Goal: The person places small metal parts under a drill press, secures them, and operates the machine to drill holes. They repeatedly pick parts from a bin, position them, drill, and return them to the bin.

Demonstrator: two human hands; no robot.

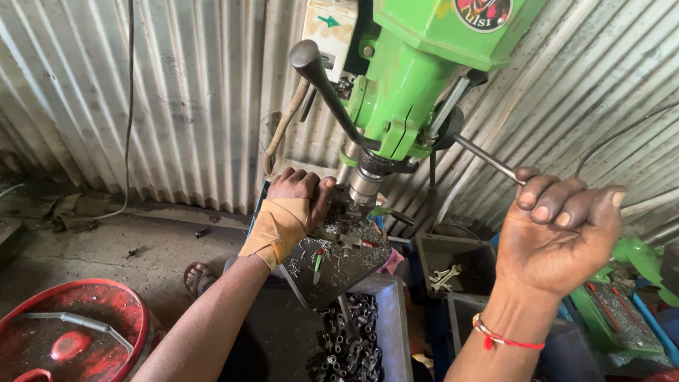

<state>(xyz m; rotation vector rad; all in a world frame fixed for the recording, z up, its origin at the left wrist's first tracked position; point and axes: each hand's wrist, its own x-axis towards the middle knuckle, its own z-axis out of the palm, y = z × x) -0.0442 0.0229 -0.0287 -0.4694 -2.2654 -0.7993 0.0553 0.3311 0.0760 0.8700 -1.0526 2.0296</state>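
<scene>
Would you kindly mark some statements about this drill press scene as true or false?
1. The right hand grips a metal feed handle of the green drill press. True.
2. The left hand rests in the red bucket. False: it holds a workpiece on the drill table, under the chuck.
3. The left hand wears a tan wrap. True.
4. The right wrist is bare. False: it wears a red thread band.
5. The bin below the table holds small metal parts. True.
</scene>
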